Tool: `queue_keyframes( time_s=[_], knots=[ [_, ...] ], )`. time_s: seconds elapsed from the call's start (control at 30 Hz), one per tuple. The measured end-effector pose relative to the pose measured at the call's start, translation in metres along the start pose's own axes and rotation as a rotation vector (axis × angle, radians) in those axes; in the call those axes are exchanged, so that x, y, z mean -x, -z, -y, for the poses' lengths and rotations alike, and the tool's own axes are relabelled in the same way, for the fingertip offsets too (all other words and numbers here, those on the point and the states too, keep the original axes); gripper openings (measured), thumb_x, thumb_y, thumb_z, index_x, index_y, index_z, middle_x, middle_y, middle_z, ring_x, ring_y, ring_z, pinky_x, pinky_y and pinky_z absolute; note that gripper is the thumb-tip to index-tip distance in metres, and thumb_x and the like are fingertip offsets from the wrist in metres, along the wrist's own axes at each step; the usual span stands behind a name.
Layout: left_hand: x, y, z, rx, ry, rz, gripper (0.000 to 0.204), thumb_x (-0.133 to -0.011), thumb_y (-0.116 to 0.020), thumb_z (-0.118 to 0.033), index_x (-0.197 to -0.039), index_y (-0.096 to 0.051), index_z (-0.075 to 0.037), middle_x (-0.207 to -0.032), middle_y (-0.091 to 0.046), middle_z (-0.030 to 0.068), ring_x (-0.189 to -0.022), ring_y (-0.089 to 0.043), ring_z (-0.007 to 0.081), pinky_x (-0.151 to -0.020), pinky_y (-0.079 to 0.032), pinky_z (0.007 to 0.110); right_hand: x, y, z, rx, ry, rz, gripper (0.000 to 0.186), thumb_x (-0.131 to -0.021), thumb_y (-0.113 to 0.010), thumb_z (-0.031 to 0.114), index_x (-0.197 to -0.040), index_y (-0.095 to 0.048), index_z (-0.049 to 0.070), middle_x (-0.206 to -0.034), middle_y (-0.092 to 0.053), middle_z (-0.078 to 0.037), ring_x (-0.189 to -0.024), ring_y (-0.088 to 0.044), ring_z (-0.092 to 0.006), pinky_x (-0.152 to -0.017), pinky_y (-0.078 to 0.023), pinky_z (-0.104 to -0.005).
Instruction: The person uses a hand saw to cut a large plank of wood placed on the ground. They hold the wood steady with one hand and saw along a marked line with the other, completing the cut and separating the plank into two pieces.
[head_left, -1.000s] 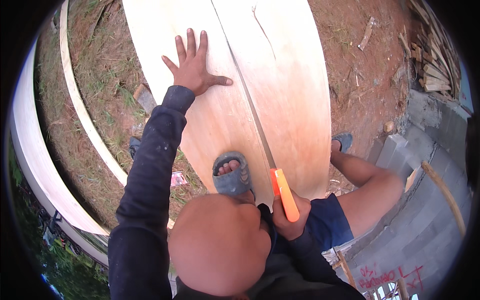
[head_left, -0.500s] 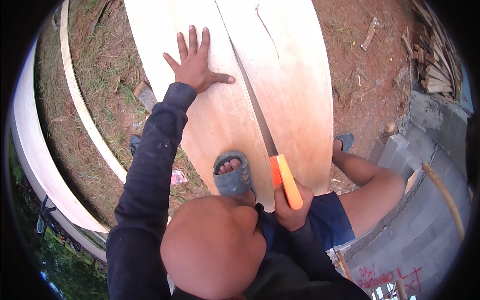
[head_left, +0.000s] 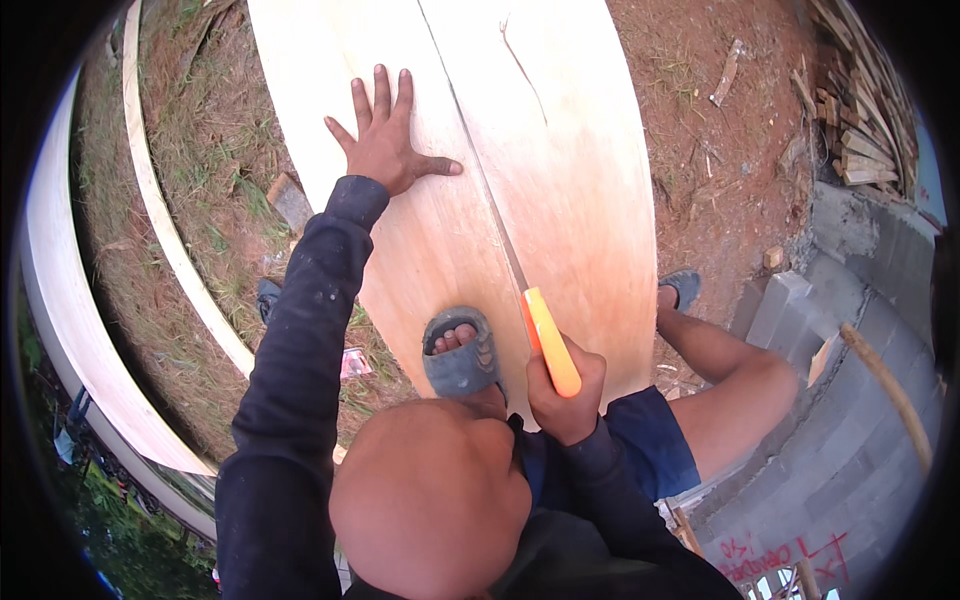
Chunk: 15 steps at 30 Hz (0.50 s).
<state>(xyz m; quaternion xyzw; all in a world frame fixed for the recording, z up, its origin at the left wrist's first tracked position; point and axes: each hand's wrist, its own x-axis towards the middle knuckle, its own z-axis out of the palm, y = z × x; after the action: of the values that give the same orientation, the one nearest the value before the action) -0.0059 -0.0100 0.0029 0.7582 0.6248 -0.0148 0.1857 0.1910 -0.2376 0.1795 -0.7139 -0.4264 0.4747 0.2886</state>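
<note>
A large pale plywood sheet (head_left: 590, 200) stretches away in front of me. My left hand (head_left: 386, 150) lies flat on its left part, fingers spread and thumb pointing right. My right hand (head_left: 568, 395) is wrapped round the orange-and-yellow handle of a handsaw (head_left: 548, 340). The narrow metal blade runs from the handle along a long dark line in the sheet, seen nearly edge-on. How deep the teeth sit cannot be made out. Left of the saw, my foot in a grey slide sandal (head_left: 462, 352) presses on the sheet.
Long pale boards (head_left: 165, 210) lie on the grassy dirt to the left. A wood offcut (head_left: 290, 203) sits beside the sheet. Grey concrete blocks (head_left: 780, 300) and a block wall stand at right, with a stack of timber (head_left: 865, 140) beyond. My bent knee fills the lower middle.
My right hand and the saw have moved forward and slightly left, and the blade now looks narrower. My left hand remains spread on the sheet.
</note>
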Motion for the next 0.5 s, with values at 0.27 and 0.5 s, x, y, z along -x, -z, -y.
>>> queue_keyframes(
  time_s=[0.27, 0.5],
  knots=[
    [0.002, 0.004, -0.002, -0.021, 0.012, 0.029, 0.150, -0.048, -0.083, -0.079, -0.162, -0.009, -0.014, -0.168, 0.000, 0.0191, -0.153, 0.007, 0.0446, -0.107, 0.001, 0.082, -0.070, -0.033, -0.005, -0.110, 0.037, -0.112, 0.009, -0.083, -0.061, -0.002, -0.086, -0.065, -0.008, -0.060, -0.056, -0.012, -0.054, -0.048, -0.0095, -0.051, -0.042, -0.0308],
    [-0.001, 0.004, -0.004, 0.004, -0.016, -0.007, 0.150, -0.047, -0.083, -0.079, -0.162, -0.010, -0.014, -0.168, 0.000, 0.0185, -0.153, 0.007, 0.0443, -0.107, 0.001, 0.082, -0.045, -0.021, -0.002, -0.170, 0.002, -0.108, 0.013, -0.082, -0.057, -0.004, -0.089, -0.066, -0.008, -0.061, -0.054, -0.006, -0.057, -0.050, -0.0076, -0.052, -0.042, -0.0282]
  ],
)
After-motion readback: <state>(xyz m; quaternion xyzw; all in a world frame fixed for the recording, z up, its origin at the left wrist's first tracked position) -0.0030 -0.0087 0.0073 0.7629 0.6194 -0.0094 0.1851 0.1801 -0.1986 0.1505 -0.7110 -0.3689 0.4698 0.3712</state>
